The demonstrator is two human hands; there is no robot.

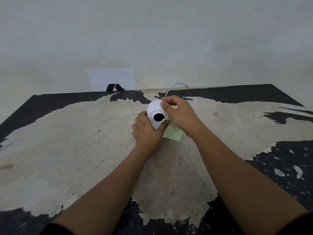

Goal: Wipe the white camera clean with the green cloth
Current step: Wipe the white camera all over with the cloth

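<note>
A round white camera [154,108] with a black lens facing me sits near the far middle of the table. My left hand [147,131] wraps around its lower body, thumb lying across the front under the lens. My right hand [179,114] rests on the camera's right side, thumb on the top of the dome. A light green cloth [172,134] is pinched between the two hands against the camera's lower right, and its loose end hangs down toward the table. A white cable [176,85] runs from the camera's back over the far table edge.
The table [84,141] has a worn, beige top with black patches around its edges. A white sheet of paper [110,78] with a black mark leans on the wall behind the far edge. The wall stands close behind the table.
</note>
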